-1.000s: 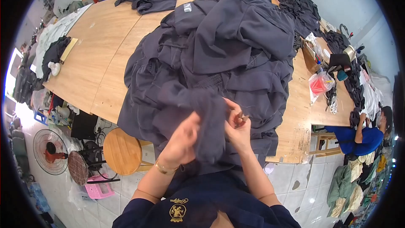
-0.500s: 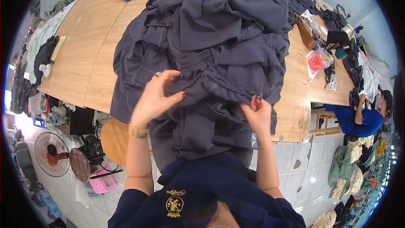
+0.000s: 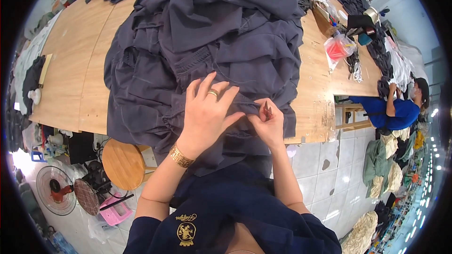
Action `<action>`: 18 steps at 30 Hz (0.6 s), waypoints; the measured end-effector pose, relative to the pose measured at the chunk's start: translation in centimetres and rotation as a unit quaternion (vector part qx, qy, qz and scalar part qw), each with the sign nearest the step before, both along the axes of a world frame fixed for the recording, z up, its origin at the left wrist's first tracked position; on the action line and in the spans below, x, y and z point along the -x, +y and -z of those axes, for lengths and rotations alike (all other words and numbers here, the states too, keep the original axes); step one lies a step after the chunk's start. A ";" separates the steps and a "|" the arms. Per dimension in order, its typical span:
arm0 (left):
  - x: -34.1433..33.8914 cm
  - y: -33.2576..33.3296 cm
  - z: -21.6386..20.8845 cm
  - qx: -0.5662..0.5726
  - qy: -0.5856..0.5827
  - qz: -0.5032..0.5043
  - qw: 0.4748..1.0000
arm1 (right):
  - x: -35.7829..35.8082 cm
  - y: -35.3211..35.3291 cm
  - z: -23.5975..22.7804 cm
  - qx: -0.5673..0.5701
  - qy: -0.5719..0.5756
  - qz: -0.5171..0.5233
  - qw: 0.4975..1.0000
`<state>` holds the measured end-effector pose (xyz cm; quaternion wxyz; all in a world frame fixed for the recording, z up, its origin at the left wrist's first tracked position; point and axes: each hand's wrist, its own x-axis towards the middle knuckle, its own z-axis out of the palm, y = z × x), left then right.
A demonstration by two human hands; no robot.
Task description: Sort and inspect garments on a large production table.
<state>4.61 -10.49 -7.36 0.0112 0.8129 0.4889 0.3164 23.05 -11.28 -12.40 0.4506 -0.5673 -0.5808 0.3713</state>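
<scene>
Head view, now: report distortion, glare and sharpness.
Head view: edges of the wooden table curve under fisheye distortion; head view: white glare spots the floor tiles and washes out a patch above the fan; head view: left hand and right hand look fairly sharp.

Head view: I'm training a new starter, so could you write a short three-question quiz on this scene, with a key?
1. Multiple choice: which of the person's hands holds the small pointed tool? (a) left (b) right (c) neither
2. True or false: the left hand is clenched in a fist over the dark garments.
3. Fill in: the floor fan stands on the person's ____ side.

Key: 1. b, the right hand. 2. False; its fingers are spread. 3. left.
</scene>
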 end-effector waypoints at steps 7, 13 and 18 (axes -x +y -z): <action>-0.3 1.4 1.4 0.036 -0.019 0.048 0.998 | -0.8 0.2 -0.3 -0.043 0.154 -0.031 0.987; 0.3 2.0 1.2 0.149 -0.080 0.078 0.982 | 0.7 1.7 -1.9 -0.020 0.148 -0.078 0.986; 0.8 2.9 0.7 0.265 -0.145 0.081 0.950 | 0.6 2.2 -2.1 -0.062 0.064 -0.064 0.994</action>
